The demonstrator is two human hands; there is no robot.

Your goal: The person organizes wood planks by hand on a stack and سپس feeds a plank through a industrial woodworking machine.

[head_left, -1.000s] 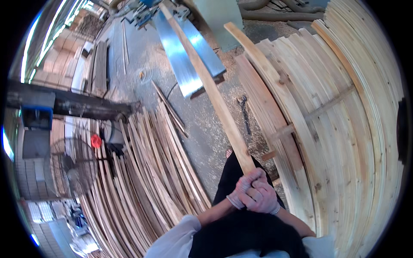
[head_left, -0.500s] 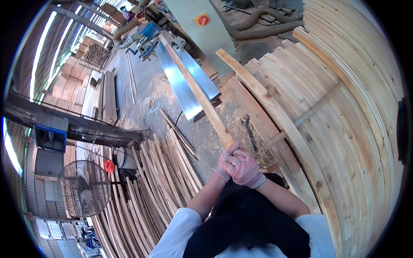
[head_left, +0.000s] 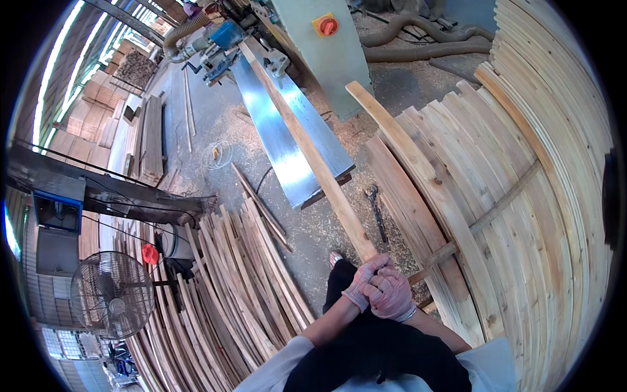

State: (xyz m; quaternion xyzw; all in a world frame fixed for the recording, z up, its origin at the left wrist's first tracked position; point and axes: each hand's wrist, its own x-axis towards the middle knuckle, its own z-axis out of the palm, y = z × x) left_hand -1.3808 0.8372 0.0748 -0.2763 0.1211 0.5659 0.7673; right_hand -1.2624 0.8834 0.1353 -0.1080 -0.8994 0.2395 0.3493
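Note:
A long, narrow wooden plank (head_left: 315, 161) runs from my body out over a shiny metal machine table (head_left: 273, 161). Its far end reaches the woodworking machine (head_left: 226, 36) with a blue part on top. Both hands wear pinkish-white work gloves and are closed around the plank's near end. My left hand (head_left: 367, 279) grips it from the left side. Pressed close against it, my right hand (head_left: 392, 297) wraps the same end from the right. The fingers overlap, so the plank's very tip is hidden.
On my right stands a large stack of boards (head_left: 516, 228), with one loose board (head_left: 398, 134) along its edge. Thin wood strips (head_left: 228, 281) lie at left beside a fan (head_left: 112, 295). A wrench (head_left: 377, 212) rests on the sawdust-strewn floor. A cabinet (head_left: 320, 65) carries a red switch (head_left: 327, 26).
My hands, still around the plank, sit lower and farther right in the picture. The whole view has shifted, and a foot now shows below the machine table.

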